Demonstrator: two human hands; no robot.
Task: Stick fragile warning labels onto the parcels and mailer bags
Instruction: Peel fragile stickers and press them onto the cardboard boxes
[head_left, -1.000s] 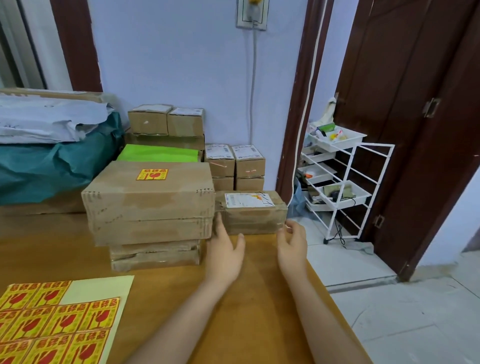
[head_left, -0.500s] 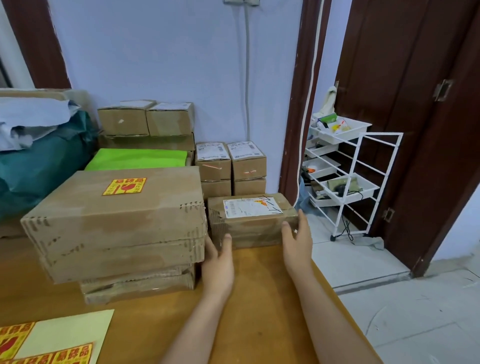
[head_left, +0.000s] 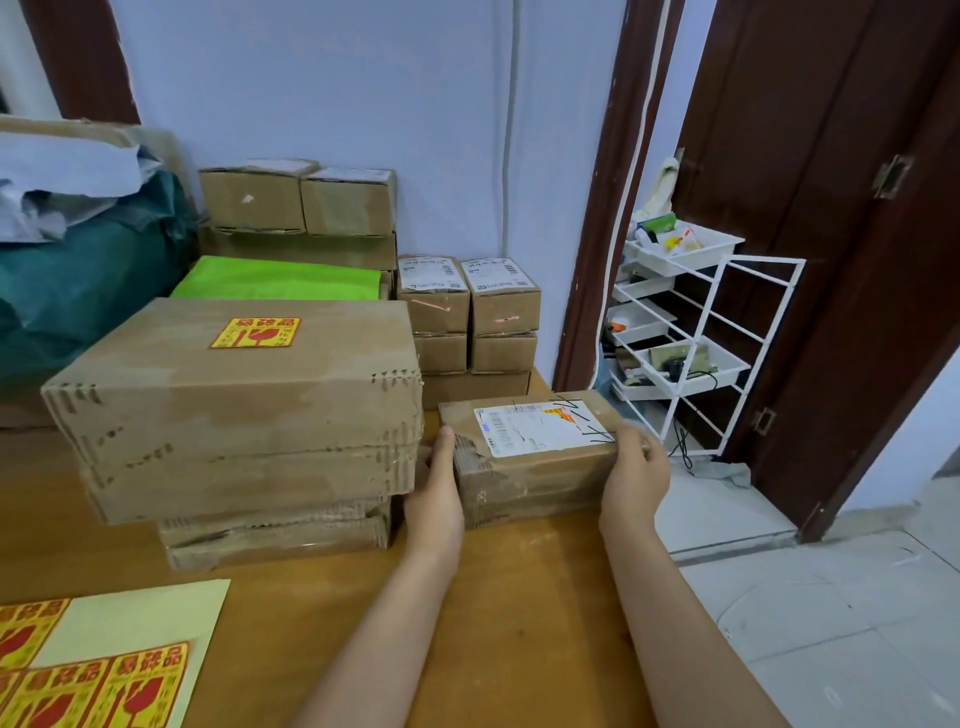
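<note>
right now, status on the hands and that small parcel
Both hands on the small parcel: left hand flat against its left end, right hand gripping the right end. No fragile label on it yet. Labelled box stack close on the left.

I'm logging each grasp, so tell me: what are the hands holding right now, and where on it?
The small cardboard parcel, by its two short ends: left hand against the left end, right hand wrapped on the right end.
</note>
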